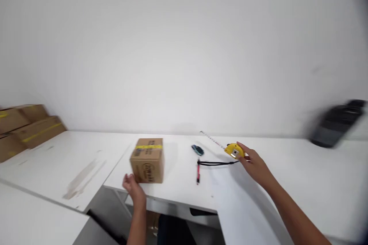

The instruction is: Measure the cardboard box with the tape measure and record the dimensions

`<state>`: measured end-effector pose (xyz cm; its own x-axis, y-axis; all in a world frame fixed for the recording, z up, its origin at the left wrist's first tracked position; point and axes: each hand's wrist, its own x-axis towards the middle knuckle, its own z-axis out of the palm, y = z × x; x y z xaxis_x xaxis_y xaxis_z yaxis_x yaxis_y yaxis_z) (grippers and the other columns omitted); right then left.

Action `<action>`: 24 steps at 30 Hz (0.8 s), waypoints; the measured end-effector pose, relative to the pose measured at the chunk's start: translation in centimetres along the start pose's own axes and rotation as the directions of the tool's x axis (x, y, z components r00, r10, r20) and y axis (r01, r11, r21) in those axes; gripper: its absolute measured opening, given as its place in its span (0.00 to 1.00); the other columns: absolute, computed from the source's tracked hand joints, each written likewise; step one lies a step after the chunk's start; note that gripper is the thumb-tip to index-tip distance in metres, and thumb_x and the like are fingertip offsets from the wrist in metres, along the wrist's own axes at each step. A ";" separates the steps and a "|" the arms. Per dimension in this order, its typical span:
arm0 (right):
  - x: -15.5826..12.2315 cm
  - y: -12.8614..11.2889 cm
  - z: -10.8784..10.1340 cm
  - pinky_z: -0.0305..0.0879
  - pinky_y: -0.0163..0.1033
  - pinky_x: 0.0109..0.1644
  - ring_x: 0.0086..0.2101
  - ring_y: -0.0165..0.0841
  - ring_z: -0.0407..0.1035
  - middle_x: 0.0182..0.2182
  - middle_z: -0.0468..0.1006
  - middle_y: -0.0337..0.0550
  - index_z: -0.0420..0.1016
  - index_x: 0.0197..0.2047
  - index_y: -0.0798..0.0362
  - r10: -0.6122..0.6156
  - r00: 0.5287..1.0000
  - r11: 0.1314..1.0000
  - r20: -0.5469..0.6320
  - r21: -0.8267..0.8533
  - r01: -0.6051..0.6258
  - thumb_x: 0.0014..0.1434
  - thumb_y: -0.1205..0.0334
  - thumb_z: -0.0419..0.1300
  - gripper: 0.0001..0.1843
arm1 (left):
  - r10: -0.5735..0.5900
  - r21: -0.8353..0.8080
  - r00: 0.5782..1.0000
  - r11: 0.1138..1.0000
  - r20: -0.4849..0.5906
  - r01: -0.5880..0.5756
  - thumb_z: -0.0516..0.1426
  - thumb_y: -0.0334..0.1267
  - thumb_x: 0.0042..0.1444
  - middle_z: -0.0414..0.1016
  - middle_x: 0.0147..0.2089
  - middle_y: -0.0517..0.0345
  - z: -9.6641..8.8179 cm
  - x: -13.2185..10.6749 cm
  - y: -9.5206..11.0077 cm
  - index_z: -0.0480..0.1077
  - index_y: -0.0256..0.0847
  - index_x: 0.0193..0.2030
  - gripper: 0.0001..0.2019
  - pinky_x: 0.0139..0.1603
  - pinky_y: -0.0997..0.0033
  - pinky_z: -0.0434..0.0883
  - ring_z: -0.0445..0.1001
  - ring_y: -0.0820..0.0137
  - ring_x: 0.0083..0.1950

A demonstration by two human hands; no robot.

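A yellow tape measure (pixel 235 151) is gripped in my right hand (pixel 255 166), held over the white table. Its blade (pixel 212 140) sticks out toward the upper left, and a black wrist strap (pixel 217 163) trails below it. My left hand (pixel 134 190) is beside the lower front left corner of a small cardboard box (pixel 148 160) sealed with yellow tape. The fingers of that hand are loosely bent and apart, holding nothing; whether they touch the box I cannot tell. Between box and tape measure lie a dark bluish oval object (pixel 197 149) and a red and black pen (pixel 198 171).
Several cardboard boxes (pixel 34 128) are stacked at the far left against the white wall (pixel 184 46). A dark bottle-like object (pixel 337 124), blurred, stands at the right rear. A large white sheet (pixel 244 210) hangs over the front edge of the table (pixel 178 187).
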<state>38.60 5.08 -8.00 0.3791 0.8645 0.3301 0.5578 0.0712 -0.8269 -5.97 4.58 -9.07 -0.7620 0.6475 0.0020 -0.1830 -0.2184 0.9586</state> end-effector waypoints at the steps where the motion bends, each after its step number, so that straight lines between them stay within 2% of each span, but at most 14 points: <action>1: -0.4 2.8 -2.2 0.68 0.47 0.49 0.45 0.43 0.71 0.55 0.71 0.54 0.64 0.65 0.51 0.119 0.991 0.991 -0.056 -0.048 -0.122 0.57 0.53 0.52 0.33 | 0.045 0.033 0.999 0.998 -0.015 -0.044 0.55 0.46 0.59 0.59 0.61 0.50 0.3 -1.2 -0.1 0.54 0.48 0.58 0.23 0.66 0.55 0.58 0.57 0.60 0.67; 2: -0.9 5.2 -4.1 0.67 0.48 0.51 0.46 0.44 0.71 0.55 0.72 0.56 0.63 0.65 0.54 0.224 0.968 0.968 -0.116 -0.092 -0.235 0.57 0.54 0.51 0.33 | 0.117 0.069 0.992 0.991 -0.040 -0.114 0.57 0.46 0.57 0.56 0.63 0.51 0.5 -2.6 -0.4 0.54 0.48 0.59 0.25 0.69 0.55 0.53 0.51 0.61 0.70; 3: -1.5 7.1 -5.8 0.67 0.48 0.52 0.48 0.46 0.70 0.55 0.72 0.58 0.63 0.65 0.57 0.302 0.939 0.937 -0.165 -0.131 -0.324 0.56 0.56 0.50 0.34 | 0.305 0.169 0.952 0.940 -0.036 -0.295 0.58 0.47 0.56 0.56 0.63 0.48 0.8 -4.2 -0.8 0.56 0.45 0.58 0.26 0.69 0.53 0.52 0.50 0.57 0.70; 5: -2.4 9.4 -8.0 0.66 0.47 0.53 0.51 0.47 0.69 0.55 0.72 0.59 0.63 0.65 0.61 0.376 0.898 0.884 -0.227 -0.202 -0.422 0.56 0.58 0.48 0.34 | 0.498 0.222 0.853 0.824 0.155 -0.521 0.62 0.48 0.50 0.63 0.57 0.48 1.5 -7.9 -1.7 0.64 0.44 0.51 0.23 0.68 0.49 0.53 0.57 0.52 0.66; 6: -2.7 9.9 -8.6 0.65 0.46 0.53 0.52 0.47 0.69 0.54 0.73 0.59 0.63 0.65 0.61 0.381 0.893 0.868 -0.238 -0.240 -0.434 0.56 0.59 0.47 0.34 | 0.493 0.194 0.806 0.800 0.327 -0.568 0.62 0.48 0.49 0.68 0.51 0.49 2.1 -9.8 -2.2 0.67 0.45 0.46 0.19 0.67 0.48 0.54 0.62 0.51 0.61; 8: -2.9 9.9 -8.8 0.66 0.45 0.51 0.51 0.46 0.70 0.53 0.73 0.59 0.61 0.66 0.60 0.373 0.899 0.839 -0.231 -0.330 -0.433 0.59 0.57 0.45 0.33 | 0.347 0.175 0.657 0.786 0.670 -0.593 0.65 0.46 0.46 0.71 0.41 0.51 4.0 -13.2 -2.9 0.72 0.46 0.40 0.15 0.65 0.47 0.56 0.69 0.51 0.52; 9: -2.9 9.6 -8.7 0.66 0.44 0.49 0.50 0.46 0.70 0.53 0.73 0.59 0.59 0.66 0.60 0.371 0.903 0.820 -0.216 -0.381 -0.427 0.61 0.56 0.44 0.33 | 0.275 0.208 0.601 0.765 0.750 -0.610 0.65 0.45 0.46 0.71 0.39 0.51 5.3 -14.4 -3.2 0.73 0.46 0.40 0.14 0.64 0.46 0.56 0.69 0.51 0.50; 10: -2.8 9.2 -8.5 0.66 0.44 0.47 0.49 0.45 0.71 0.52 0.73 0.59 0.58 0.67 0.59 0.371 0.907 0.795 -0.197 -0.437 -0.420 0.63 0.55 0.43 0.32 | 0.233 0.254 0.583 0.733 0.778 -0.631 0.65 0.44 0.46 0.71 0.40 0.50 6.7 -15.2 -3.3 0.73 0.45 0.41 0.15 0.62 0.45 0.56 0.69 0.50 0.50; 12: -2.6 8.2 -8.1 0.66 0.44 0.44 0.45 0.45 0.72 0.50 0.73 0.60 0.60 0.66 0.59 0.381 0.911 0.736 -0.157 -0.545 -0.401 0.65 0.53 0.41 0.31 | 0.181 0.359 0.613 0.671 0.769 -0.649 0.65 0.42 0.45 0.71 0.42 0.48 9.5 -15.4 -3.6 0.73 0.44 0.39 0.14 0.60 0.46 0.56 0.67 0.48 0.52; 15: -2.5 6.5 -7.5 0.65 0.49 0.43 0.45 0.50 0.70 0.48 0.72 0.64 0.63 0.62 0.62 0.355 0.920 0.665 -0.165 -0.647 -0.373 0.67 0.52 0.42 0.29 | 0.093 0.454 0.640 0.629 0.762 -0.631 0.63 0.38 0.45 0.69 0.35 0.51 12.0 -14.2 -3.8 0.69 0.42 0.27 0.06 0.59 0.48 0.57 0.68 0.49 0.50; 18: -3.4 4.0 -5.6 0.63 0.51 0.43 0.46 0.51 0.68 0.46 0.72 0.65 0.60 0.65 0.64 0.093 0.981 0.655 -0.170 -0.732 -0.189 0.66 0.57 0.46 0.29 | 0.068 0.444 0.620 0.637 0.782 -0.630 0.61 0.37 0.47 0.69 0.31 0.54 12.0 -14.4 -3.8 0.68 0.42 0.23 0.07 0.57 0.52 0.59 0.71 0.55 0.45; 20: -4.3 2.0 -3.3 0.63 0.47 0.42 0.41 0.46 0.69 0.42 0.75 0.59 0.61 0.65 0.59 -0.133 0.991 0.668 0.008 -0.738 0.095 0.66 0.60 0.46 0.26 | 0.061 0.423 0.597 0.648 0.800 -0.634 0.61 0.38 0.47 0.70 0.31 0.56 11.0 -15.9 -3.6 0.69 0.43 0.24 0.06 0.53 0.56 0.62 0.71 0.59 0.39; 22: -5.1 0.0 -0.6 0.62 0.43 0.41 0.38 0.42 0.69 0.38 0.76 0.54 0.68 0.60 0.53 -0.267 0.933 0.684 0.241 -0.634 0.359 0.66 0.62 0.47 0.22 | 0.060 0.363 0.550 0.691 0.833 -0.625 0.61 0.39 0.48 0.71 0.30 0.58 10.0 -17.9 -3.3 0.71 0.44 0.25 0.05 0.49 0.59 0.64 0.70 0.63 0.33; 24: -5.4 -1.4 1.8 0.60 0.40 0.39 0.34 0.38 0.69 0.36 0.76 0.52 0.75 0.51 0.52 -0.320 0.881 0.732 0.349 -0.500 0.464 0.66 0.62 0.49 0.17 | 0.079 0.263 0.452 0.719 0.889 -0.643 0.61 0.42 0.52 0.72 0.29 0.58 9.6 -19.3 -3.1 0.73 0.45 0.27 0.06 0.48 0.60 0.66 0.70 0.65 0.31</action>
<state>34.46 1.17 -9.46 -0.1023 0.9125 0.3961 0.9529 0.2042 -0.2244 15.26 -0.19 -9.36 0.1936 0.9241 0.3296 0.5221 -0.3814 0.7629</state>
